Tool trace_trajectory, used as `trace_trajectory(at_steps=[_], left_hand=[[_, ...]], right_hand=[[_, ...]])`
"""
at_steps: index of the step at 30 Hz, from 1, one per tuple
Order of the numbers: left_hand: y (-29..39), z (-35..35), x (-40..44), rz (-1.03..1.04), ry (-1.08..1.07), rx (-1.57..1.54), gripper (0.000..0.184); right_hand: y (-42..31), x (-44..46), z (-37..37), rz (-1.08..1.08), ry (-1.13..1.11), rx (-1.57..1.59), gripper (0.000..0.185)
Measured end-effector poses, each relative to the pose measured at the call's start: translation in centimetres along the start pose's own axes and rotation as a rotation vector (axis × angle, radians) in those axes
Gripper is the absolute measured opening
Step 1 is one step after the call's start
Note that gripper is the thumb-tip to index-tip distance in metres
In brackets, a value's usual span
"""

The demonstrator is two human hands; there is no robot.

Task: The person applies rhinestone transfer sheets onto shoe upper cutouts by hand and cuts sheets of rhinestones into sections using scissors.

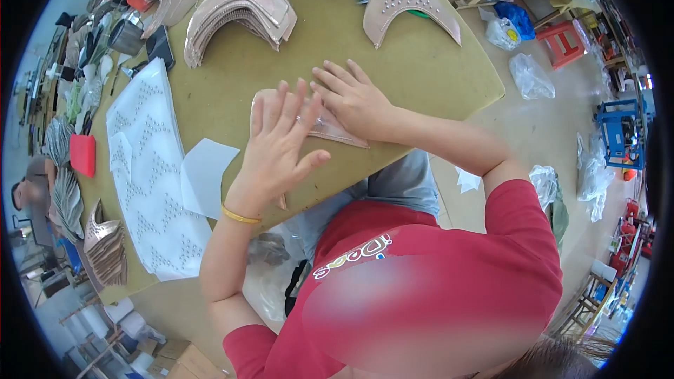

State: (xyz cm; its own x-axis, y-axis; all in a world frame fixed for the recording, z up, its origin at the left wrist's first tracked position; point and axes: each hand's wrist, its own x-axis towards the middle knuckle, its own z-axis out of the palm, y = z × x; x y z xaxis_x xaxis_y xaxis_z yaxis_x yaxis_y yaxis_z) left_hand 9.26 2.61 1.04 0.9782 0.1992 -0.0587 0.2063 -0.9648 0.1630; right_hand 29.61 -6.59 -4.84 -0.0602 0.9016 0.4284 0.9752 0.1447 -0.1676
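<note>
Beneath my hands lies a curved pale rose-gold piece (349,137), likely a shoe upper, with something shiny and clear over part of it. My left hand (277,140), with a yellow band at the wrist, is over its left side, fingers spread. My right hand (354,102) rests flat at its upper right edge, fingers stretched out. Neither hand grips anything. Much of the piece is hidden under them. Farther up the table is a similar curved piece with studs (413,8). A stack of matching curved pieces (242,10) stands at upper left.
The table (477,74) has a rounded corner at right. On its left lie clear sheets with dot patterns (151,175), a white paper piece (208,175), a phone (159,47) and a metal cup (126,36). A red stool (564,43) and plastic bags (530,76) are on the floor.
</note>
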Motion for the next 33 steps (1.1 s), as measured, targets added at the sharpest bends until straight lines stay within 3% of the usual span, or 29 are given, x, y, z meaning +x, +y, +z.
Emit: trace_trajectory(at_steps=[4, 7, 10, 13, 16, 17, 20, 23, 28, 31, 33], left_hand=[[-0.8, 0.9, 0.1, 0.070, 0.103, -0.109, 0.063], [0.1, -0.4, 0.3, 0.074, 0.333, 0.013, 0.040], [0.2, 1.5, -0.3, 0.168, 0.396, 0.191, 0.018], [0.0, 1.8, -1.0, -0.149, 0.505, -0.133, 0.010], [-2.4, 0.4, -1.5, -0.667, 0.641, -1.409, 0.009], [-2.8, -0.3, -2.1, -0.804, 0.673, -1.672, 0.014], [-4.7, 0.3, -4.7, -0.856, 0.747, -2.013, 0.016], [-6.3, 0.7, -7.6, -0.858, 1.104, -2.068, 0.017], [-0.2, -1.8, -14.9, -0.981, 1.069, -1.953, 0.014], [3.2, 2.9, -21.7, -0.958, 0.766, -1.917, 0.010], [5.2, 6.6, -25.3, -1.102, 0.569, -1.896, 0.010]], right_hand=[[-0.4, -0.4, 0.2, 0.001, 0.012, -0.014, 0.042], [-0.2, -0.5, 0.4, -0.014, 0.016, -0.034, 0.041], [-0.5, -0.6, 0.5, 0.001, 0.008, -0.069, 0.040], [-0.5, -0.5, 0.1, 0.011, 0.000, -0.066, 0.040], [-0.6, -0.6, 0.4, 0.008, 0.019, -0.054, 0.040], [-0.5, -0.5, 0.5, 0.001, 0.031, -0.053, 0.040], [-0.8, -0.3, 0.2, 0.008, 0.015, -0.064, 0.040], [-0.8, -0.3, 0.1, 0.009, -0.013, -0.103, 0.040], [-0.4, -0.3, -0.2, 0.034, -0.060, -0.014, 0.041], [-0.1, -0.1, -0.3, 0.091, -0.065, 0.121, 0.049], [-0.6, 0.5, -1.1, 0.099, -0.087, 0.202, 0.059]])
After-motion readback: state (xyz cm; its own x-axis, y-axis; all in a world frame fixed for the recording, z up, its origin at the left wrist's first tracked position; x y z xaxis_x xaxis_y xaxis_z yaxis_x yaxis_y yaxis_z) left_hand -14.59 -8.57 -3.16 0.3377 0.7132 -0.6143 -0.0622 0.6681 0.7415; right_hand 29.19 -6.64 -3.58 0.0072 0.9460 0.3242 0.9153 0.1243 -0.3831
